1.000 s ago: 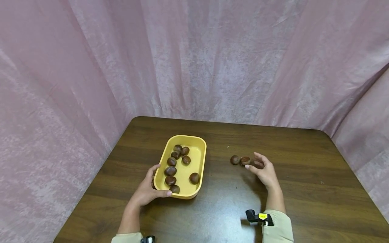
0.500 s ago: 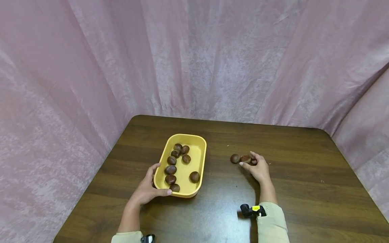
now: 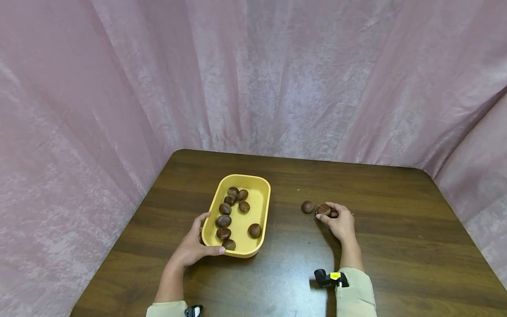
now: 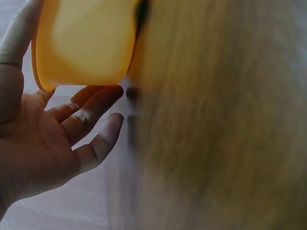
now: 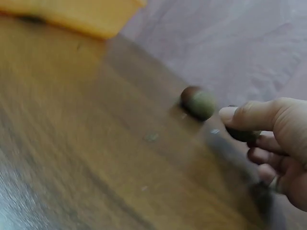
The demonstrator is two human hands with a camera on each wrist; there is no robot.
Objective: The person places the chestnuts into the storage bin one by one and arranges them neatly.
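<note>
My left hand [image 3: 190, 248] holds a yellow plastic box [image 3: 253, 202] by its near left corner, thumb along the near rim and fingers on the left side. In the left wrist view, fingers of the left hand [image 4: 62, 124] curve beneath the box [image 4: 91, 43]. Several brown chestnuts [image 3: 223, 221] lie inside, mostly along the left side. To the right, my right hand [image 3: 341, 223] pinches a chestnut [image 3: 323, 209] between thumb and fingers, partly covering it. Just left of it another chestnut [image 3: 307, 207] lies on the table, a small gap away.
The brown wooden table [image 3: 285, 281] has rounded far corners, with a pink curtain [image 3: 277, 88] hanging behind it. Small pale specks dot the surface near the loose chestnuts. A black wrist mount [image 3: 330, 278] sits at the right sleeve.
My right hand came left, and its thumb and fingers closed on a chestnut, which shifted slightly right, away from its neighbour. The left hand and the box stayed nearly still.
</note>
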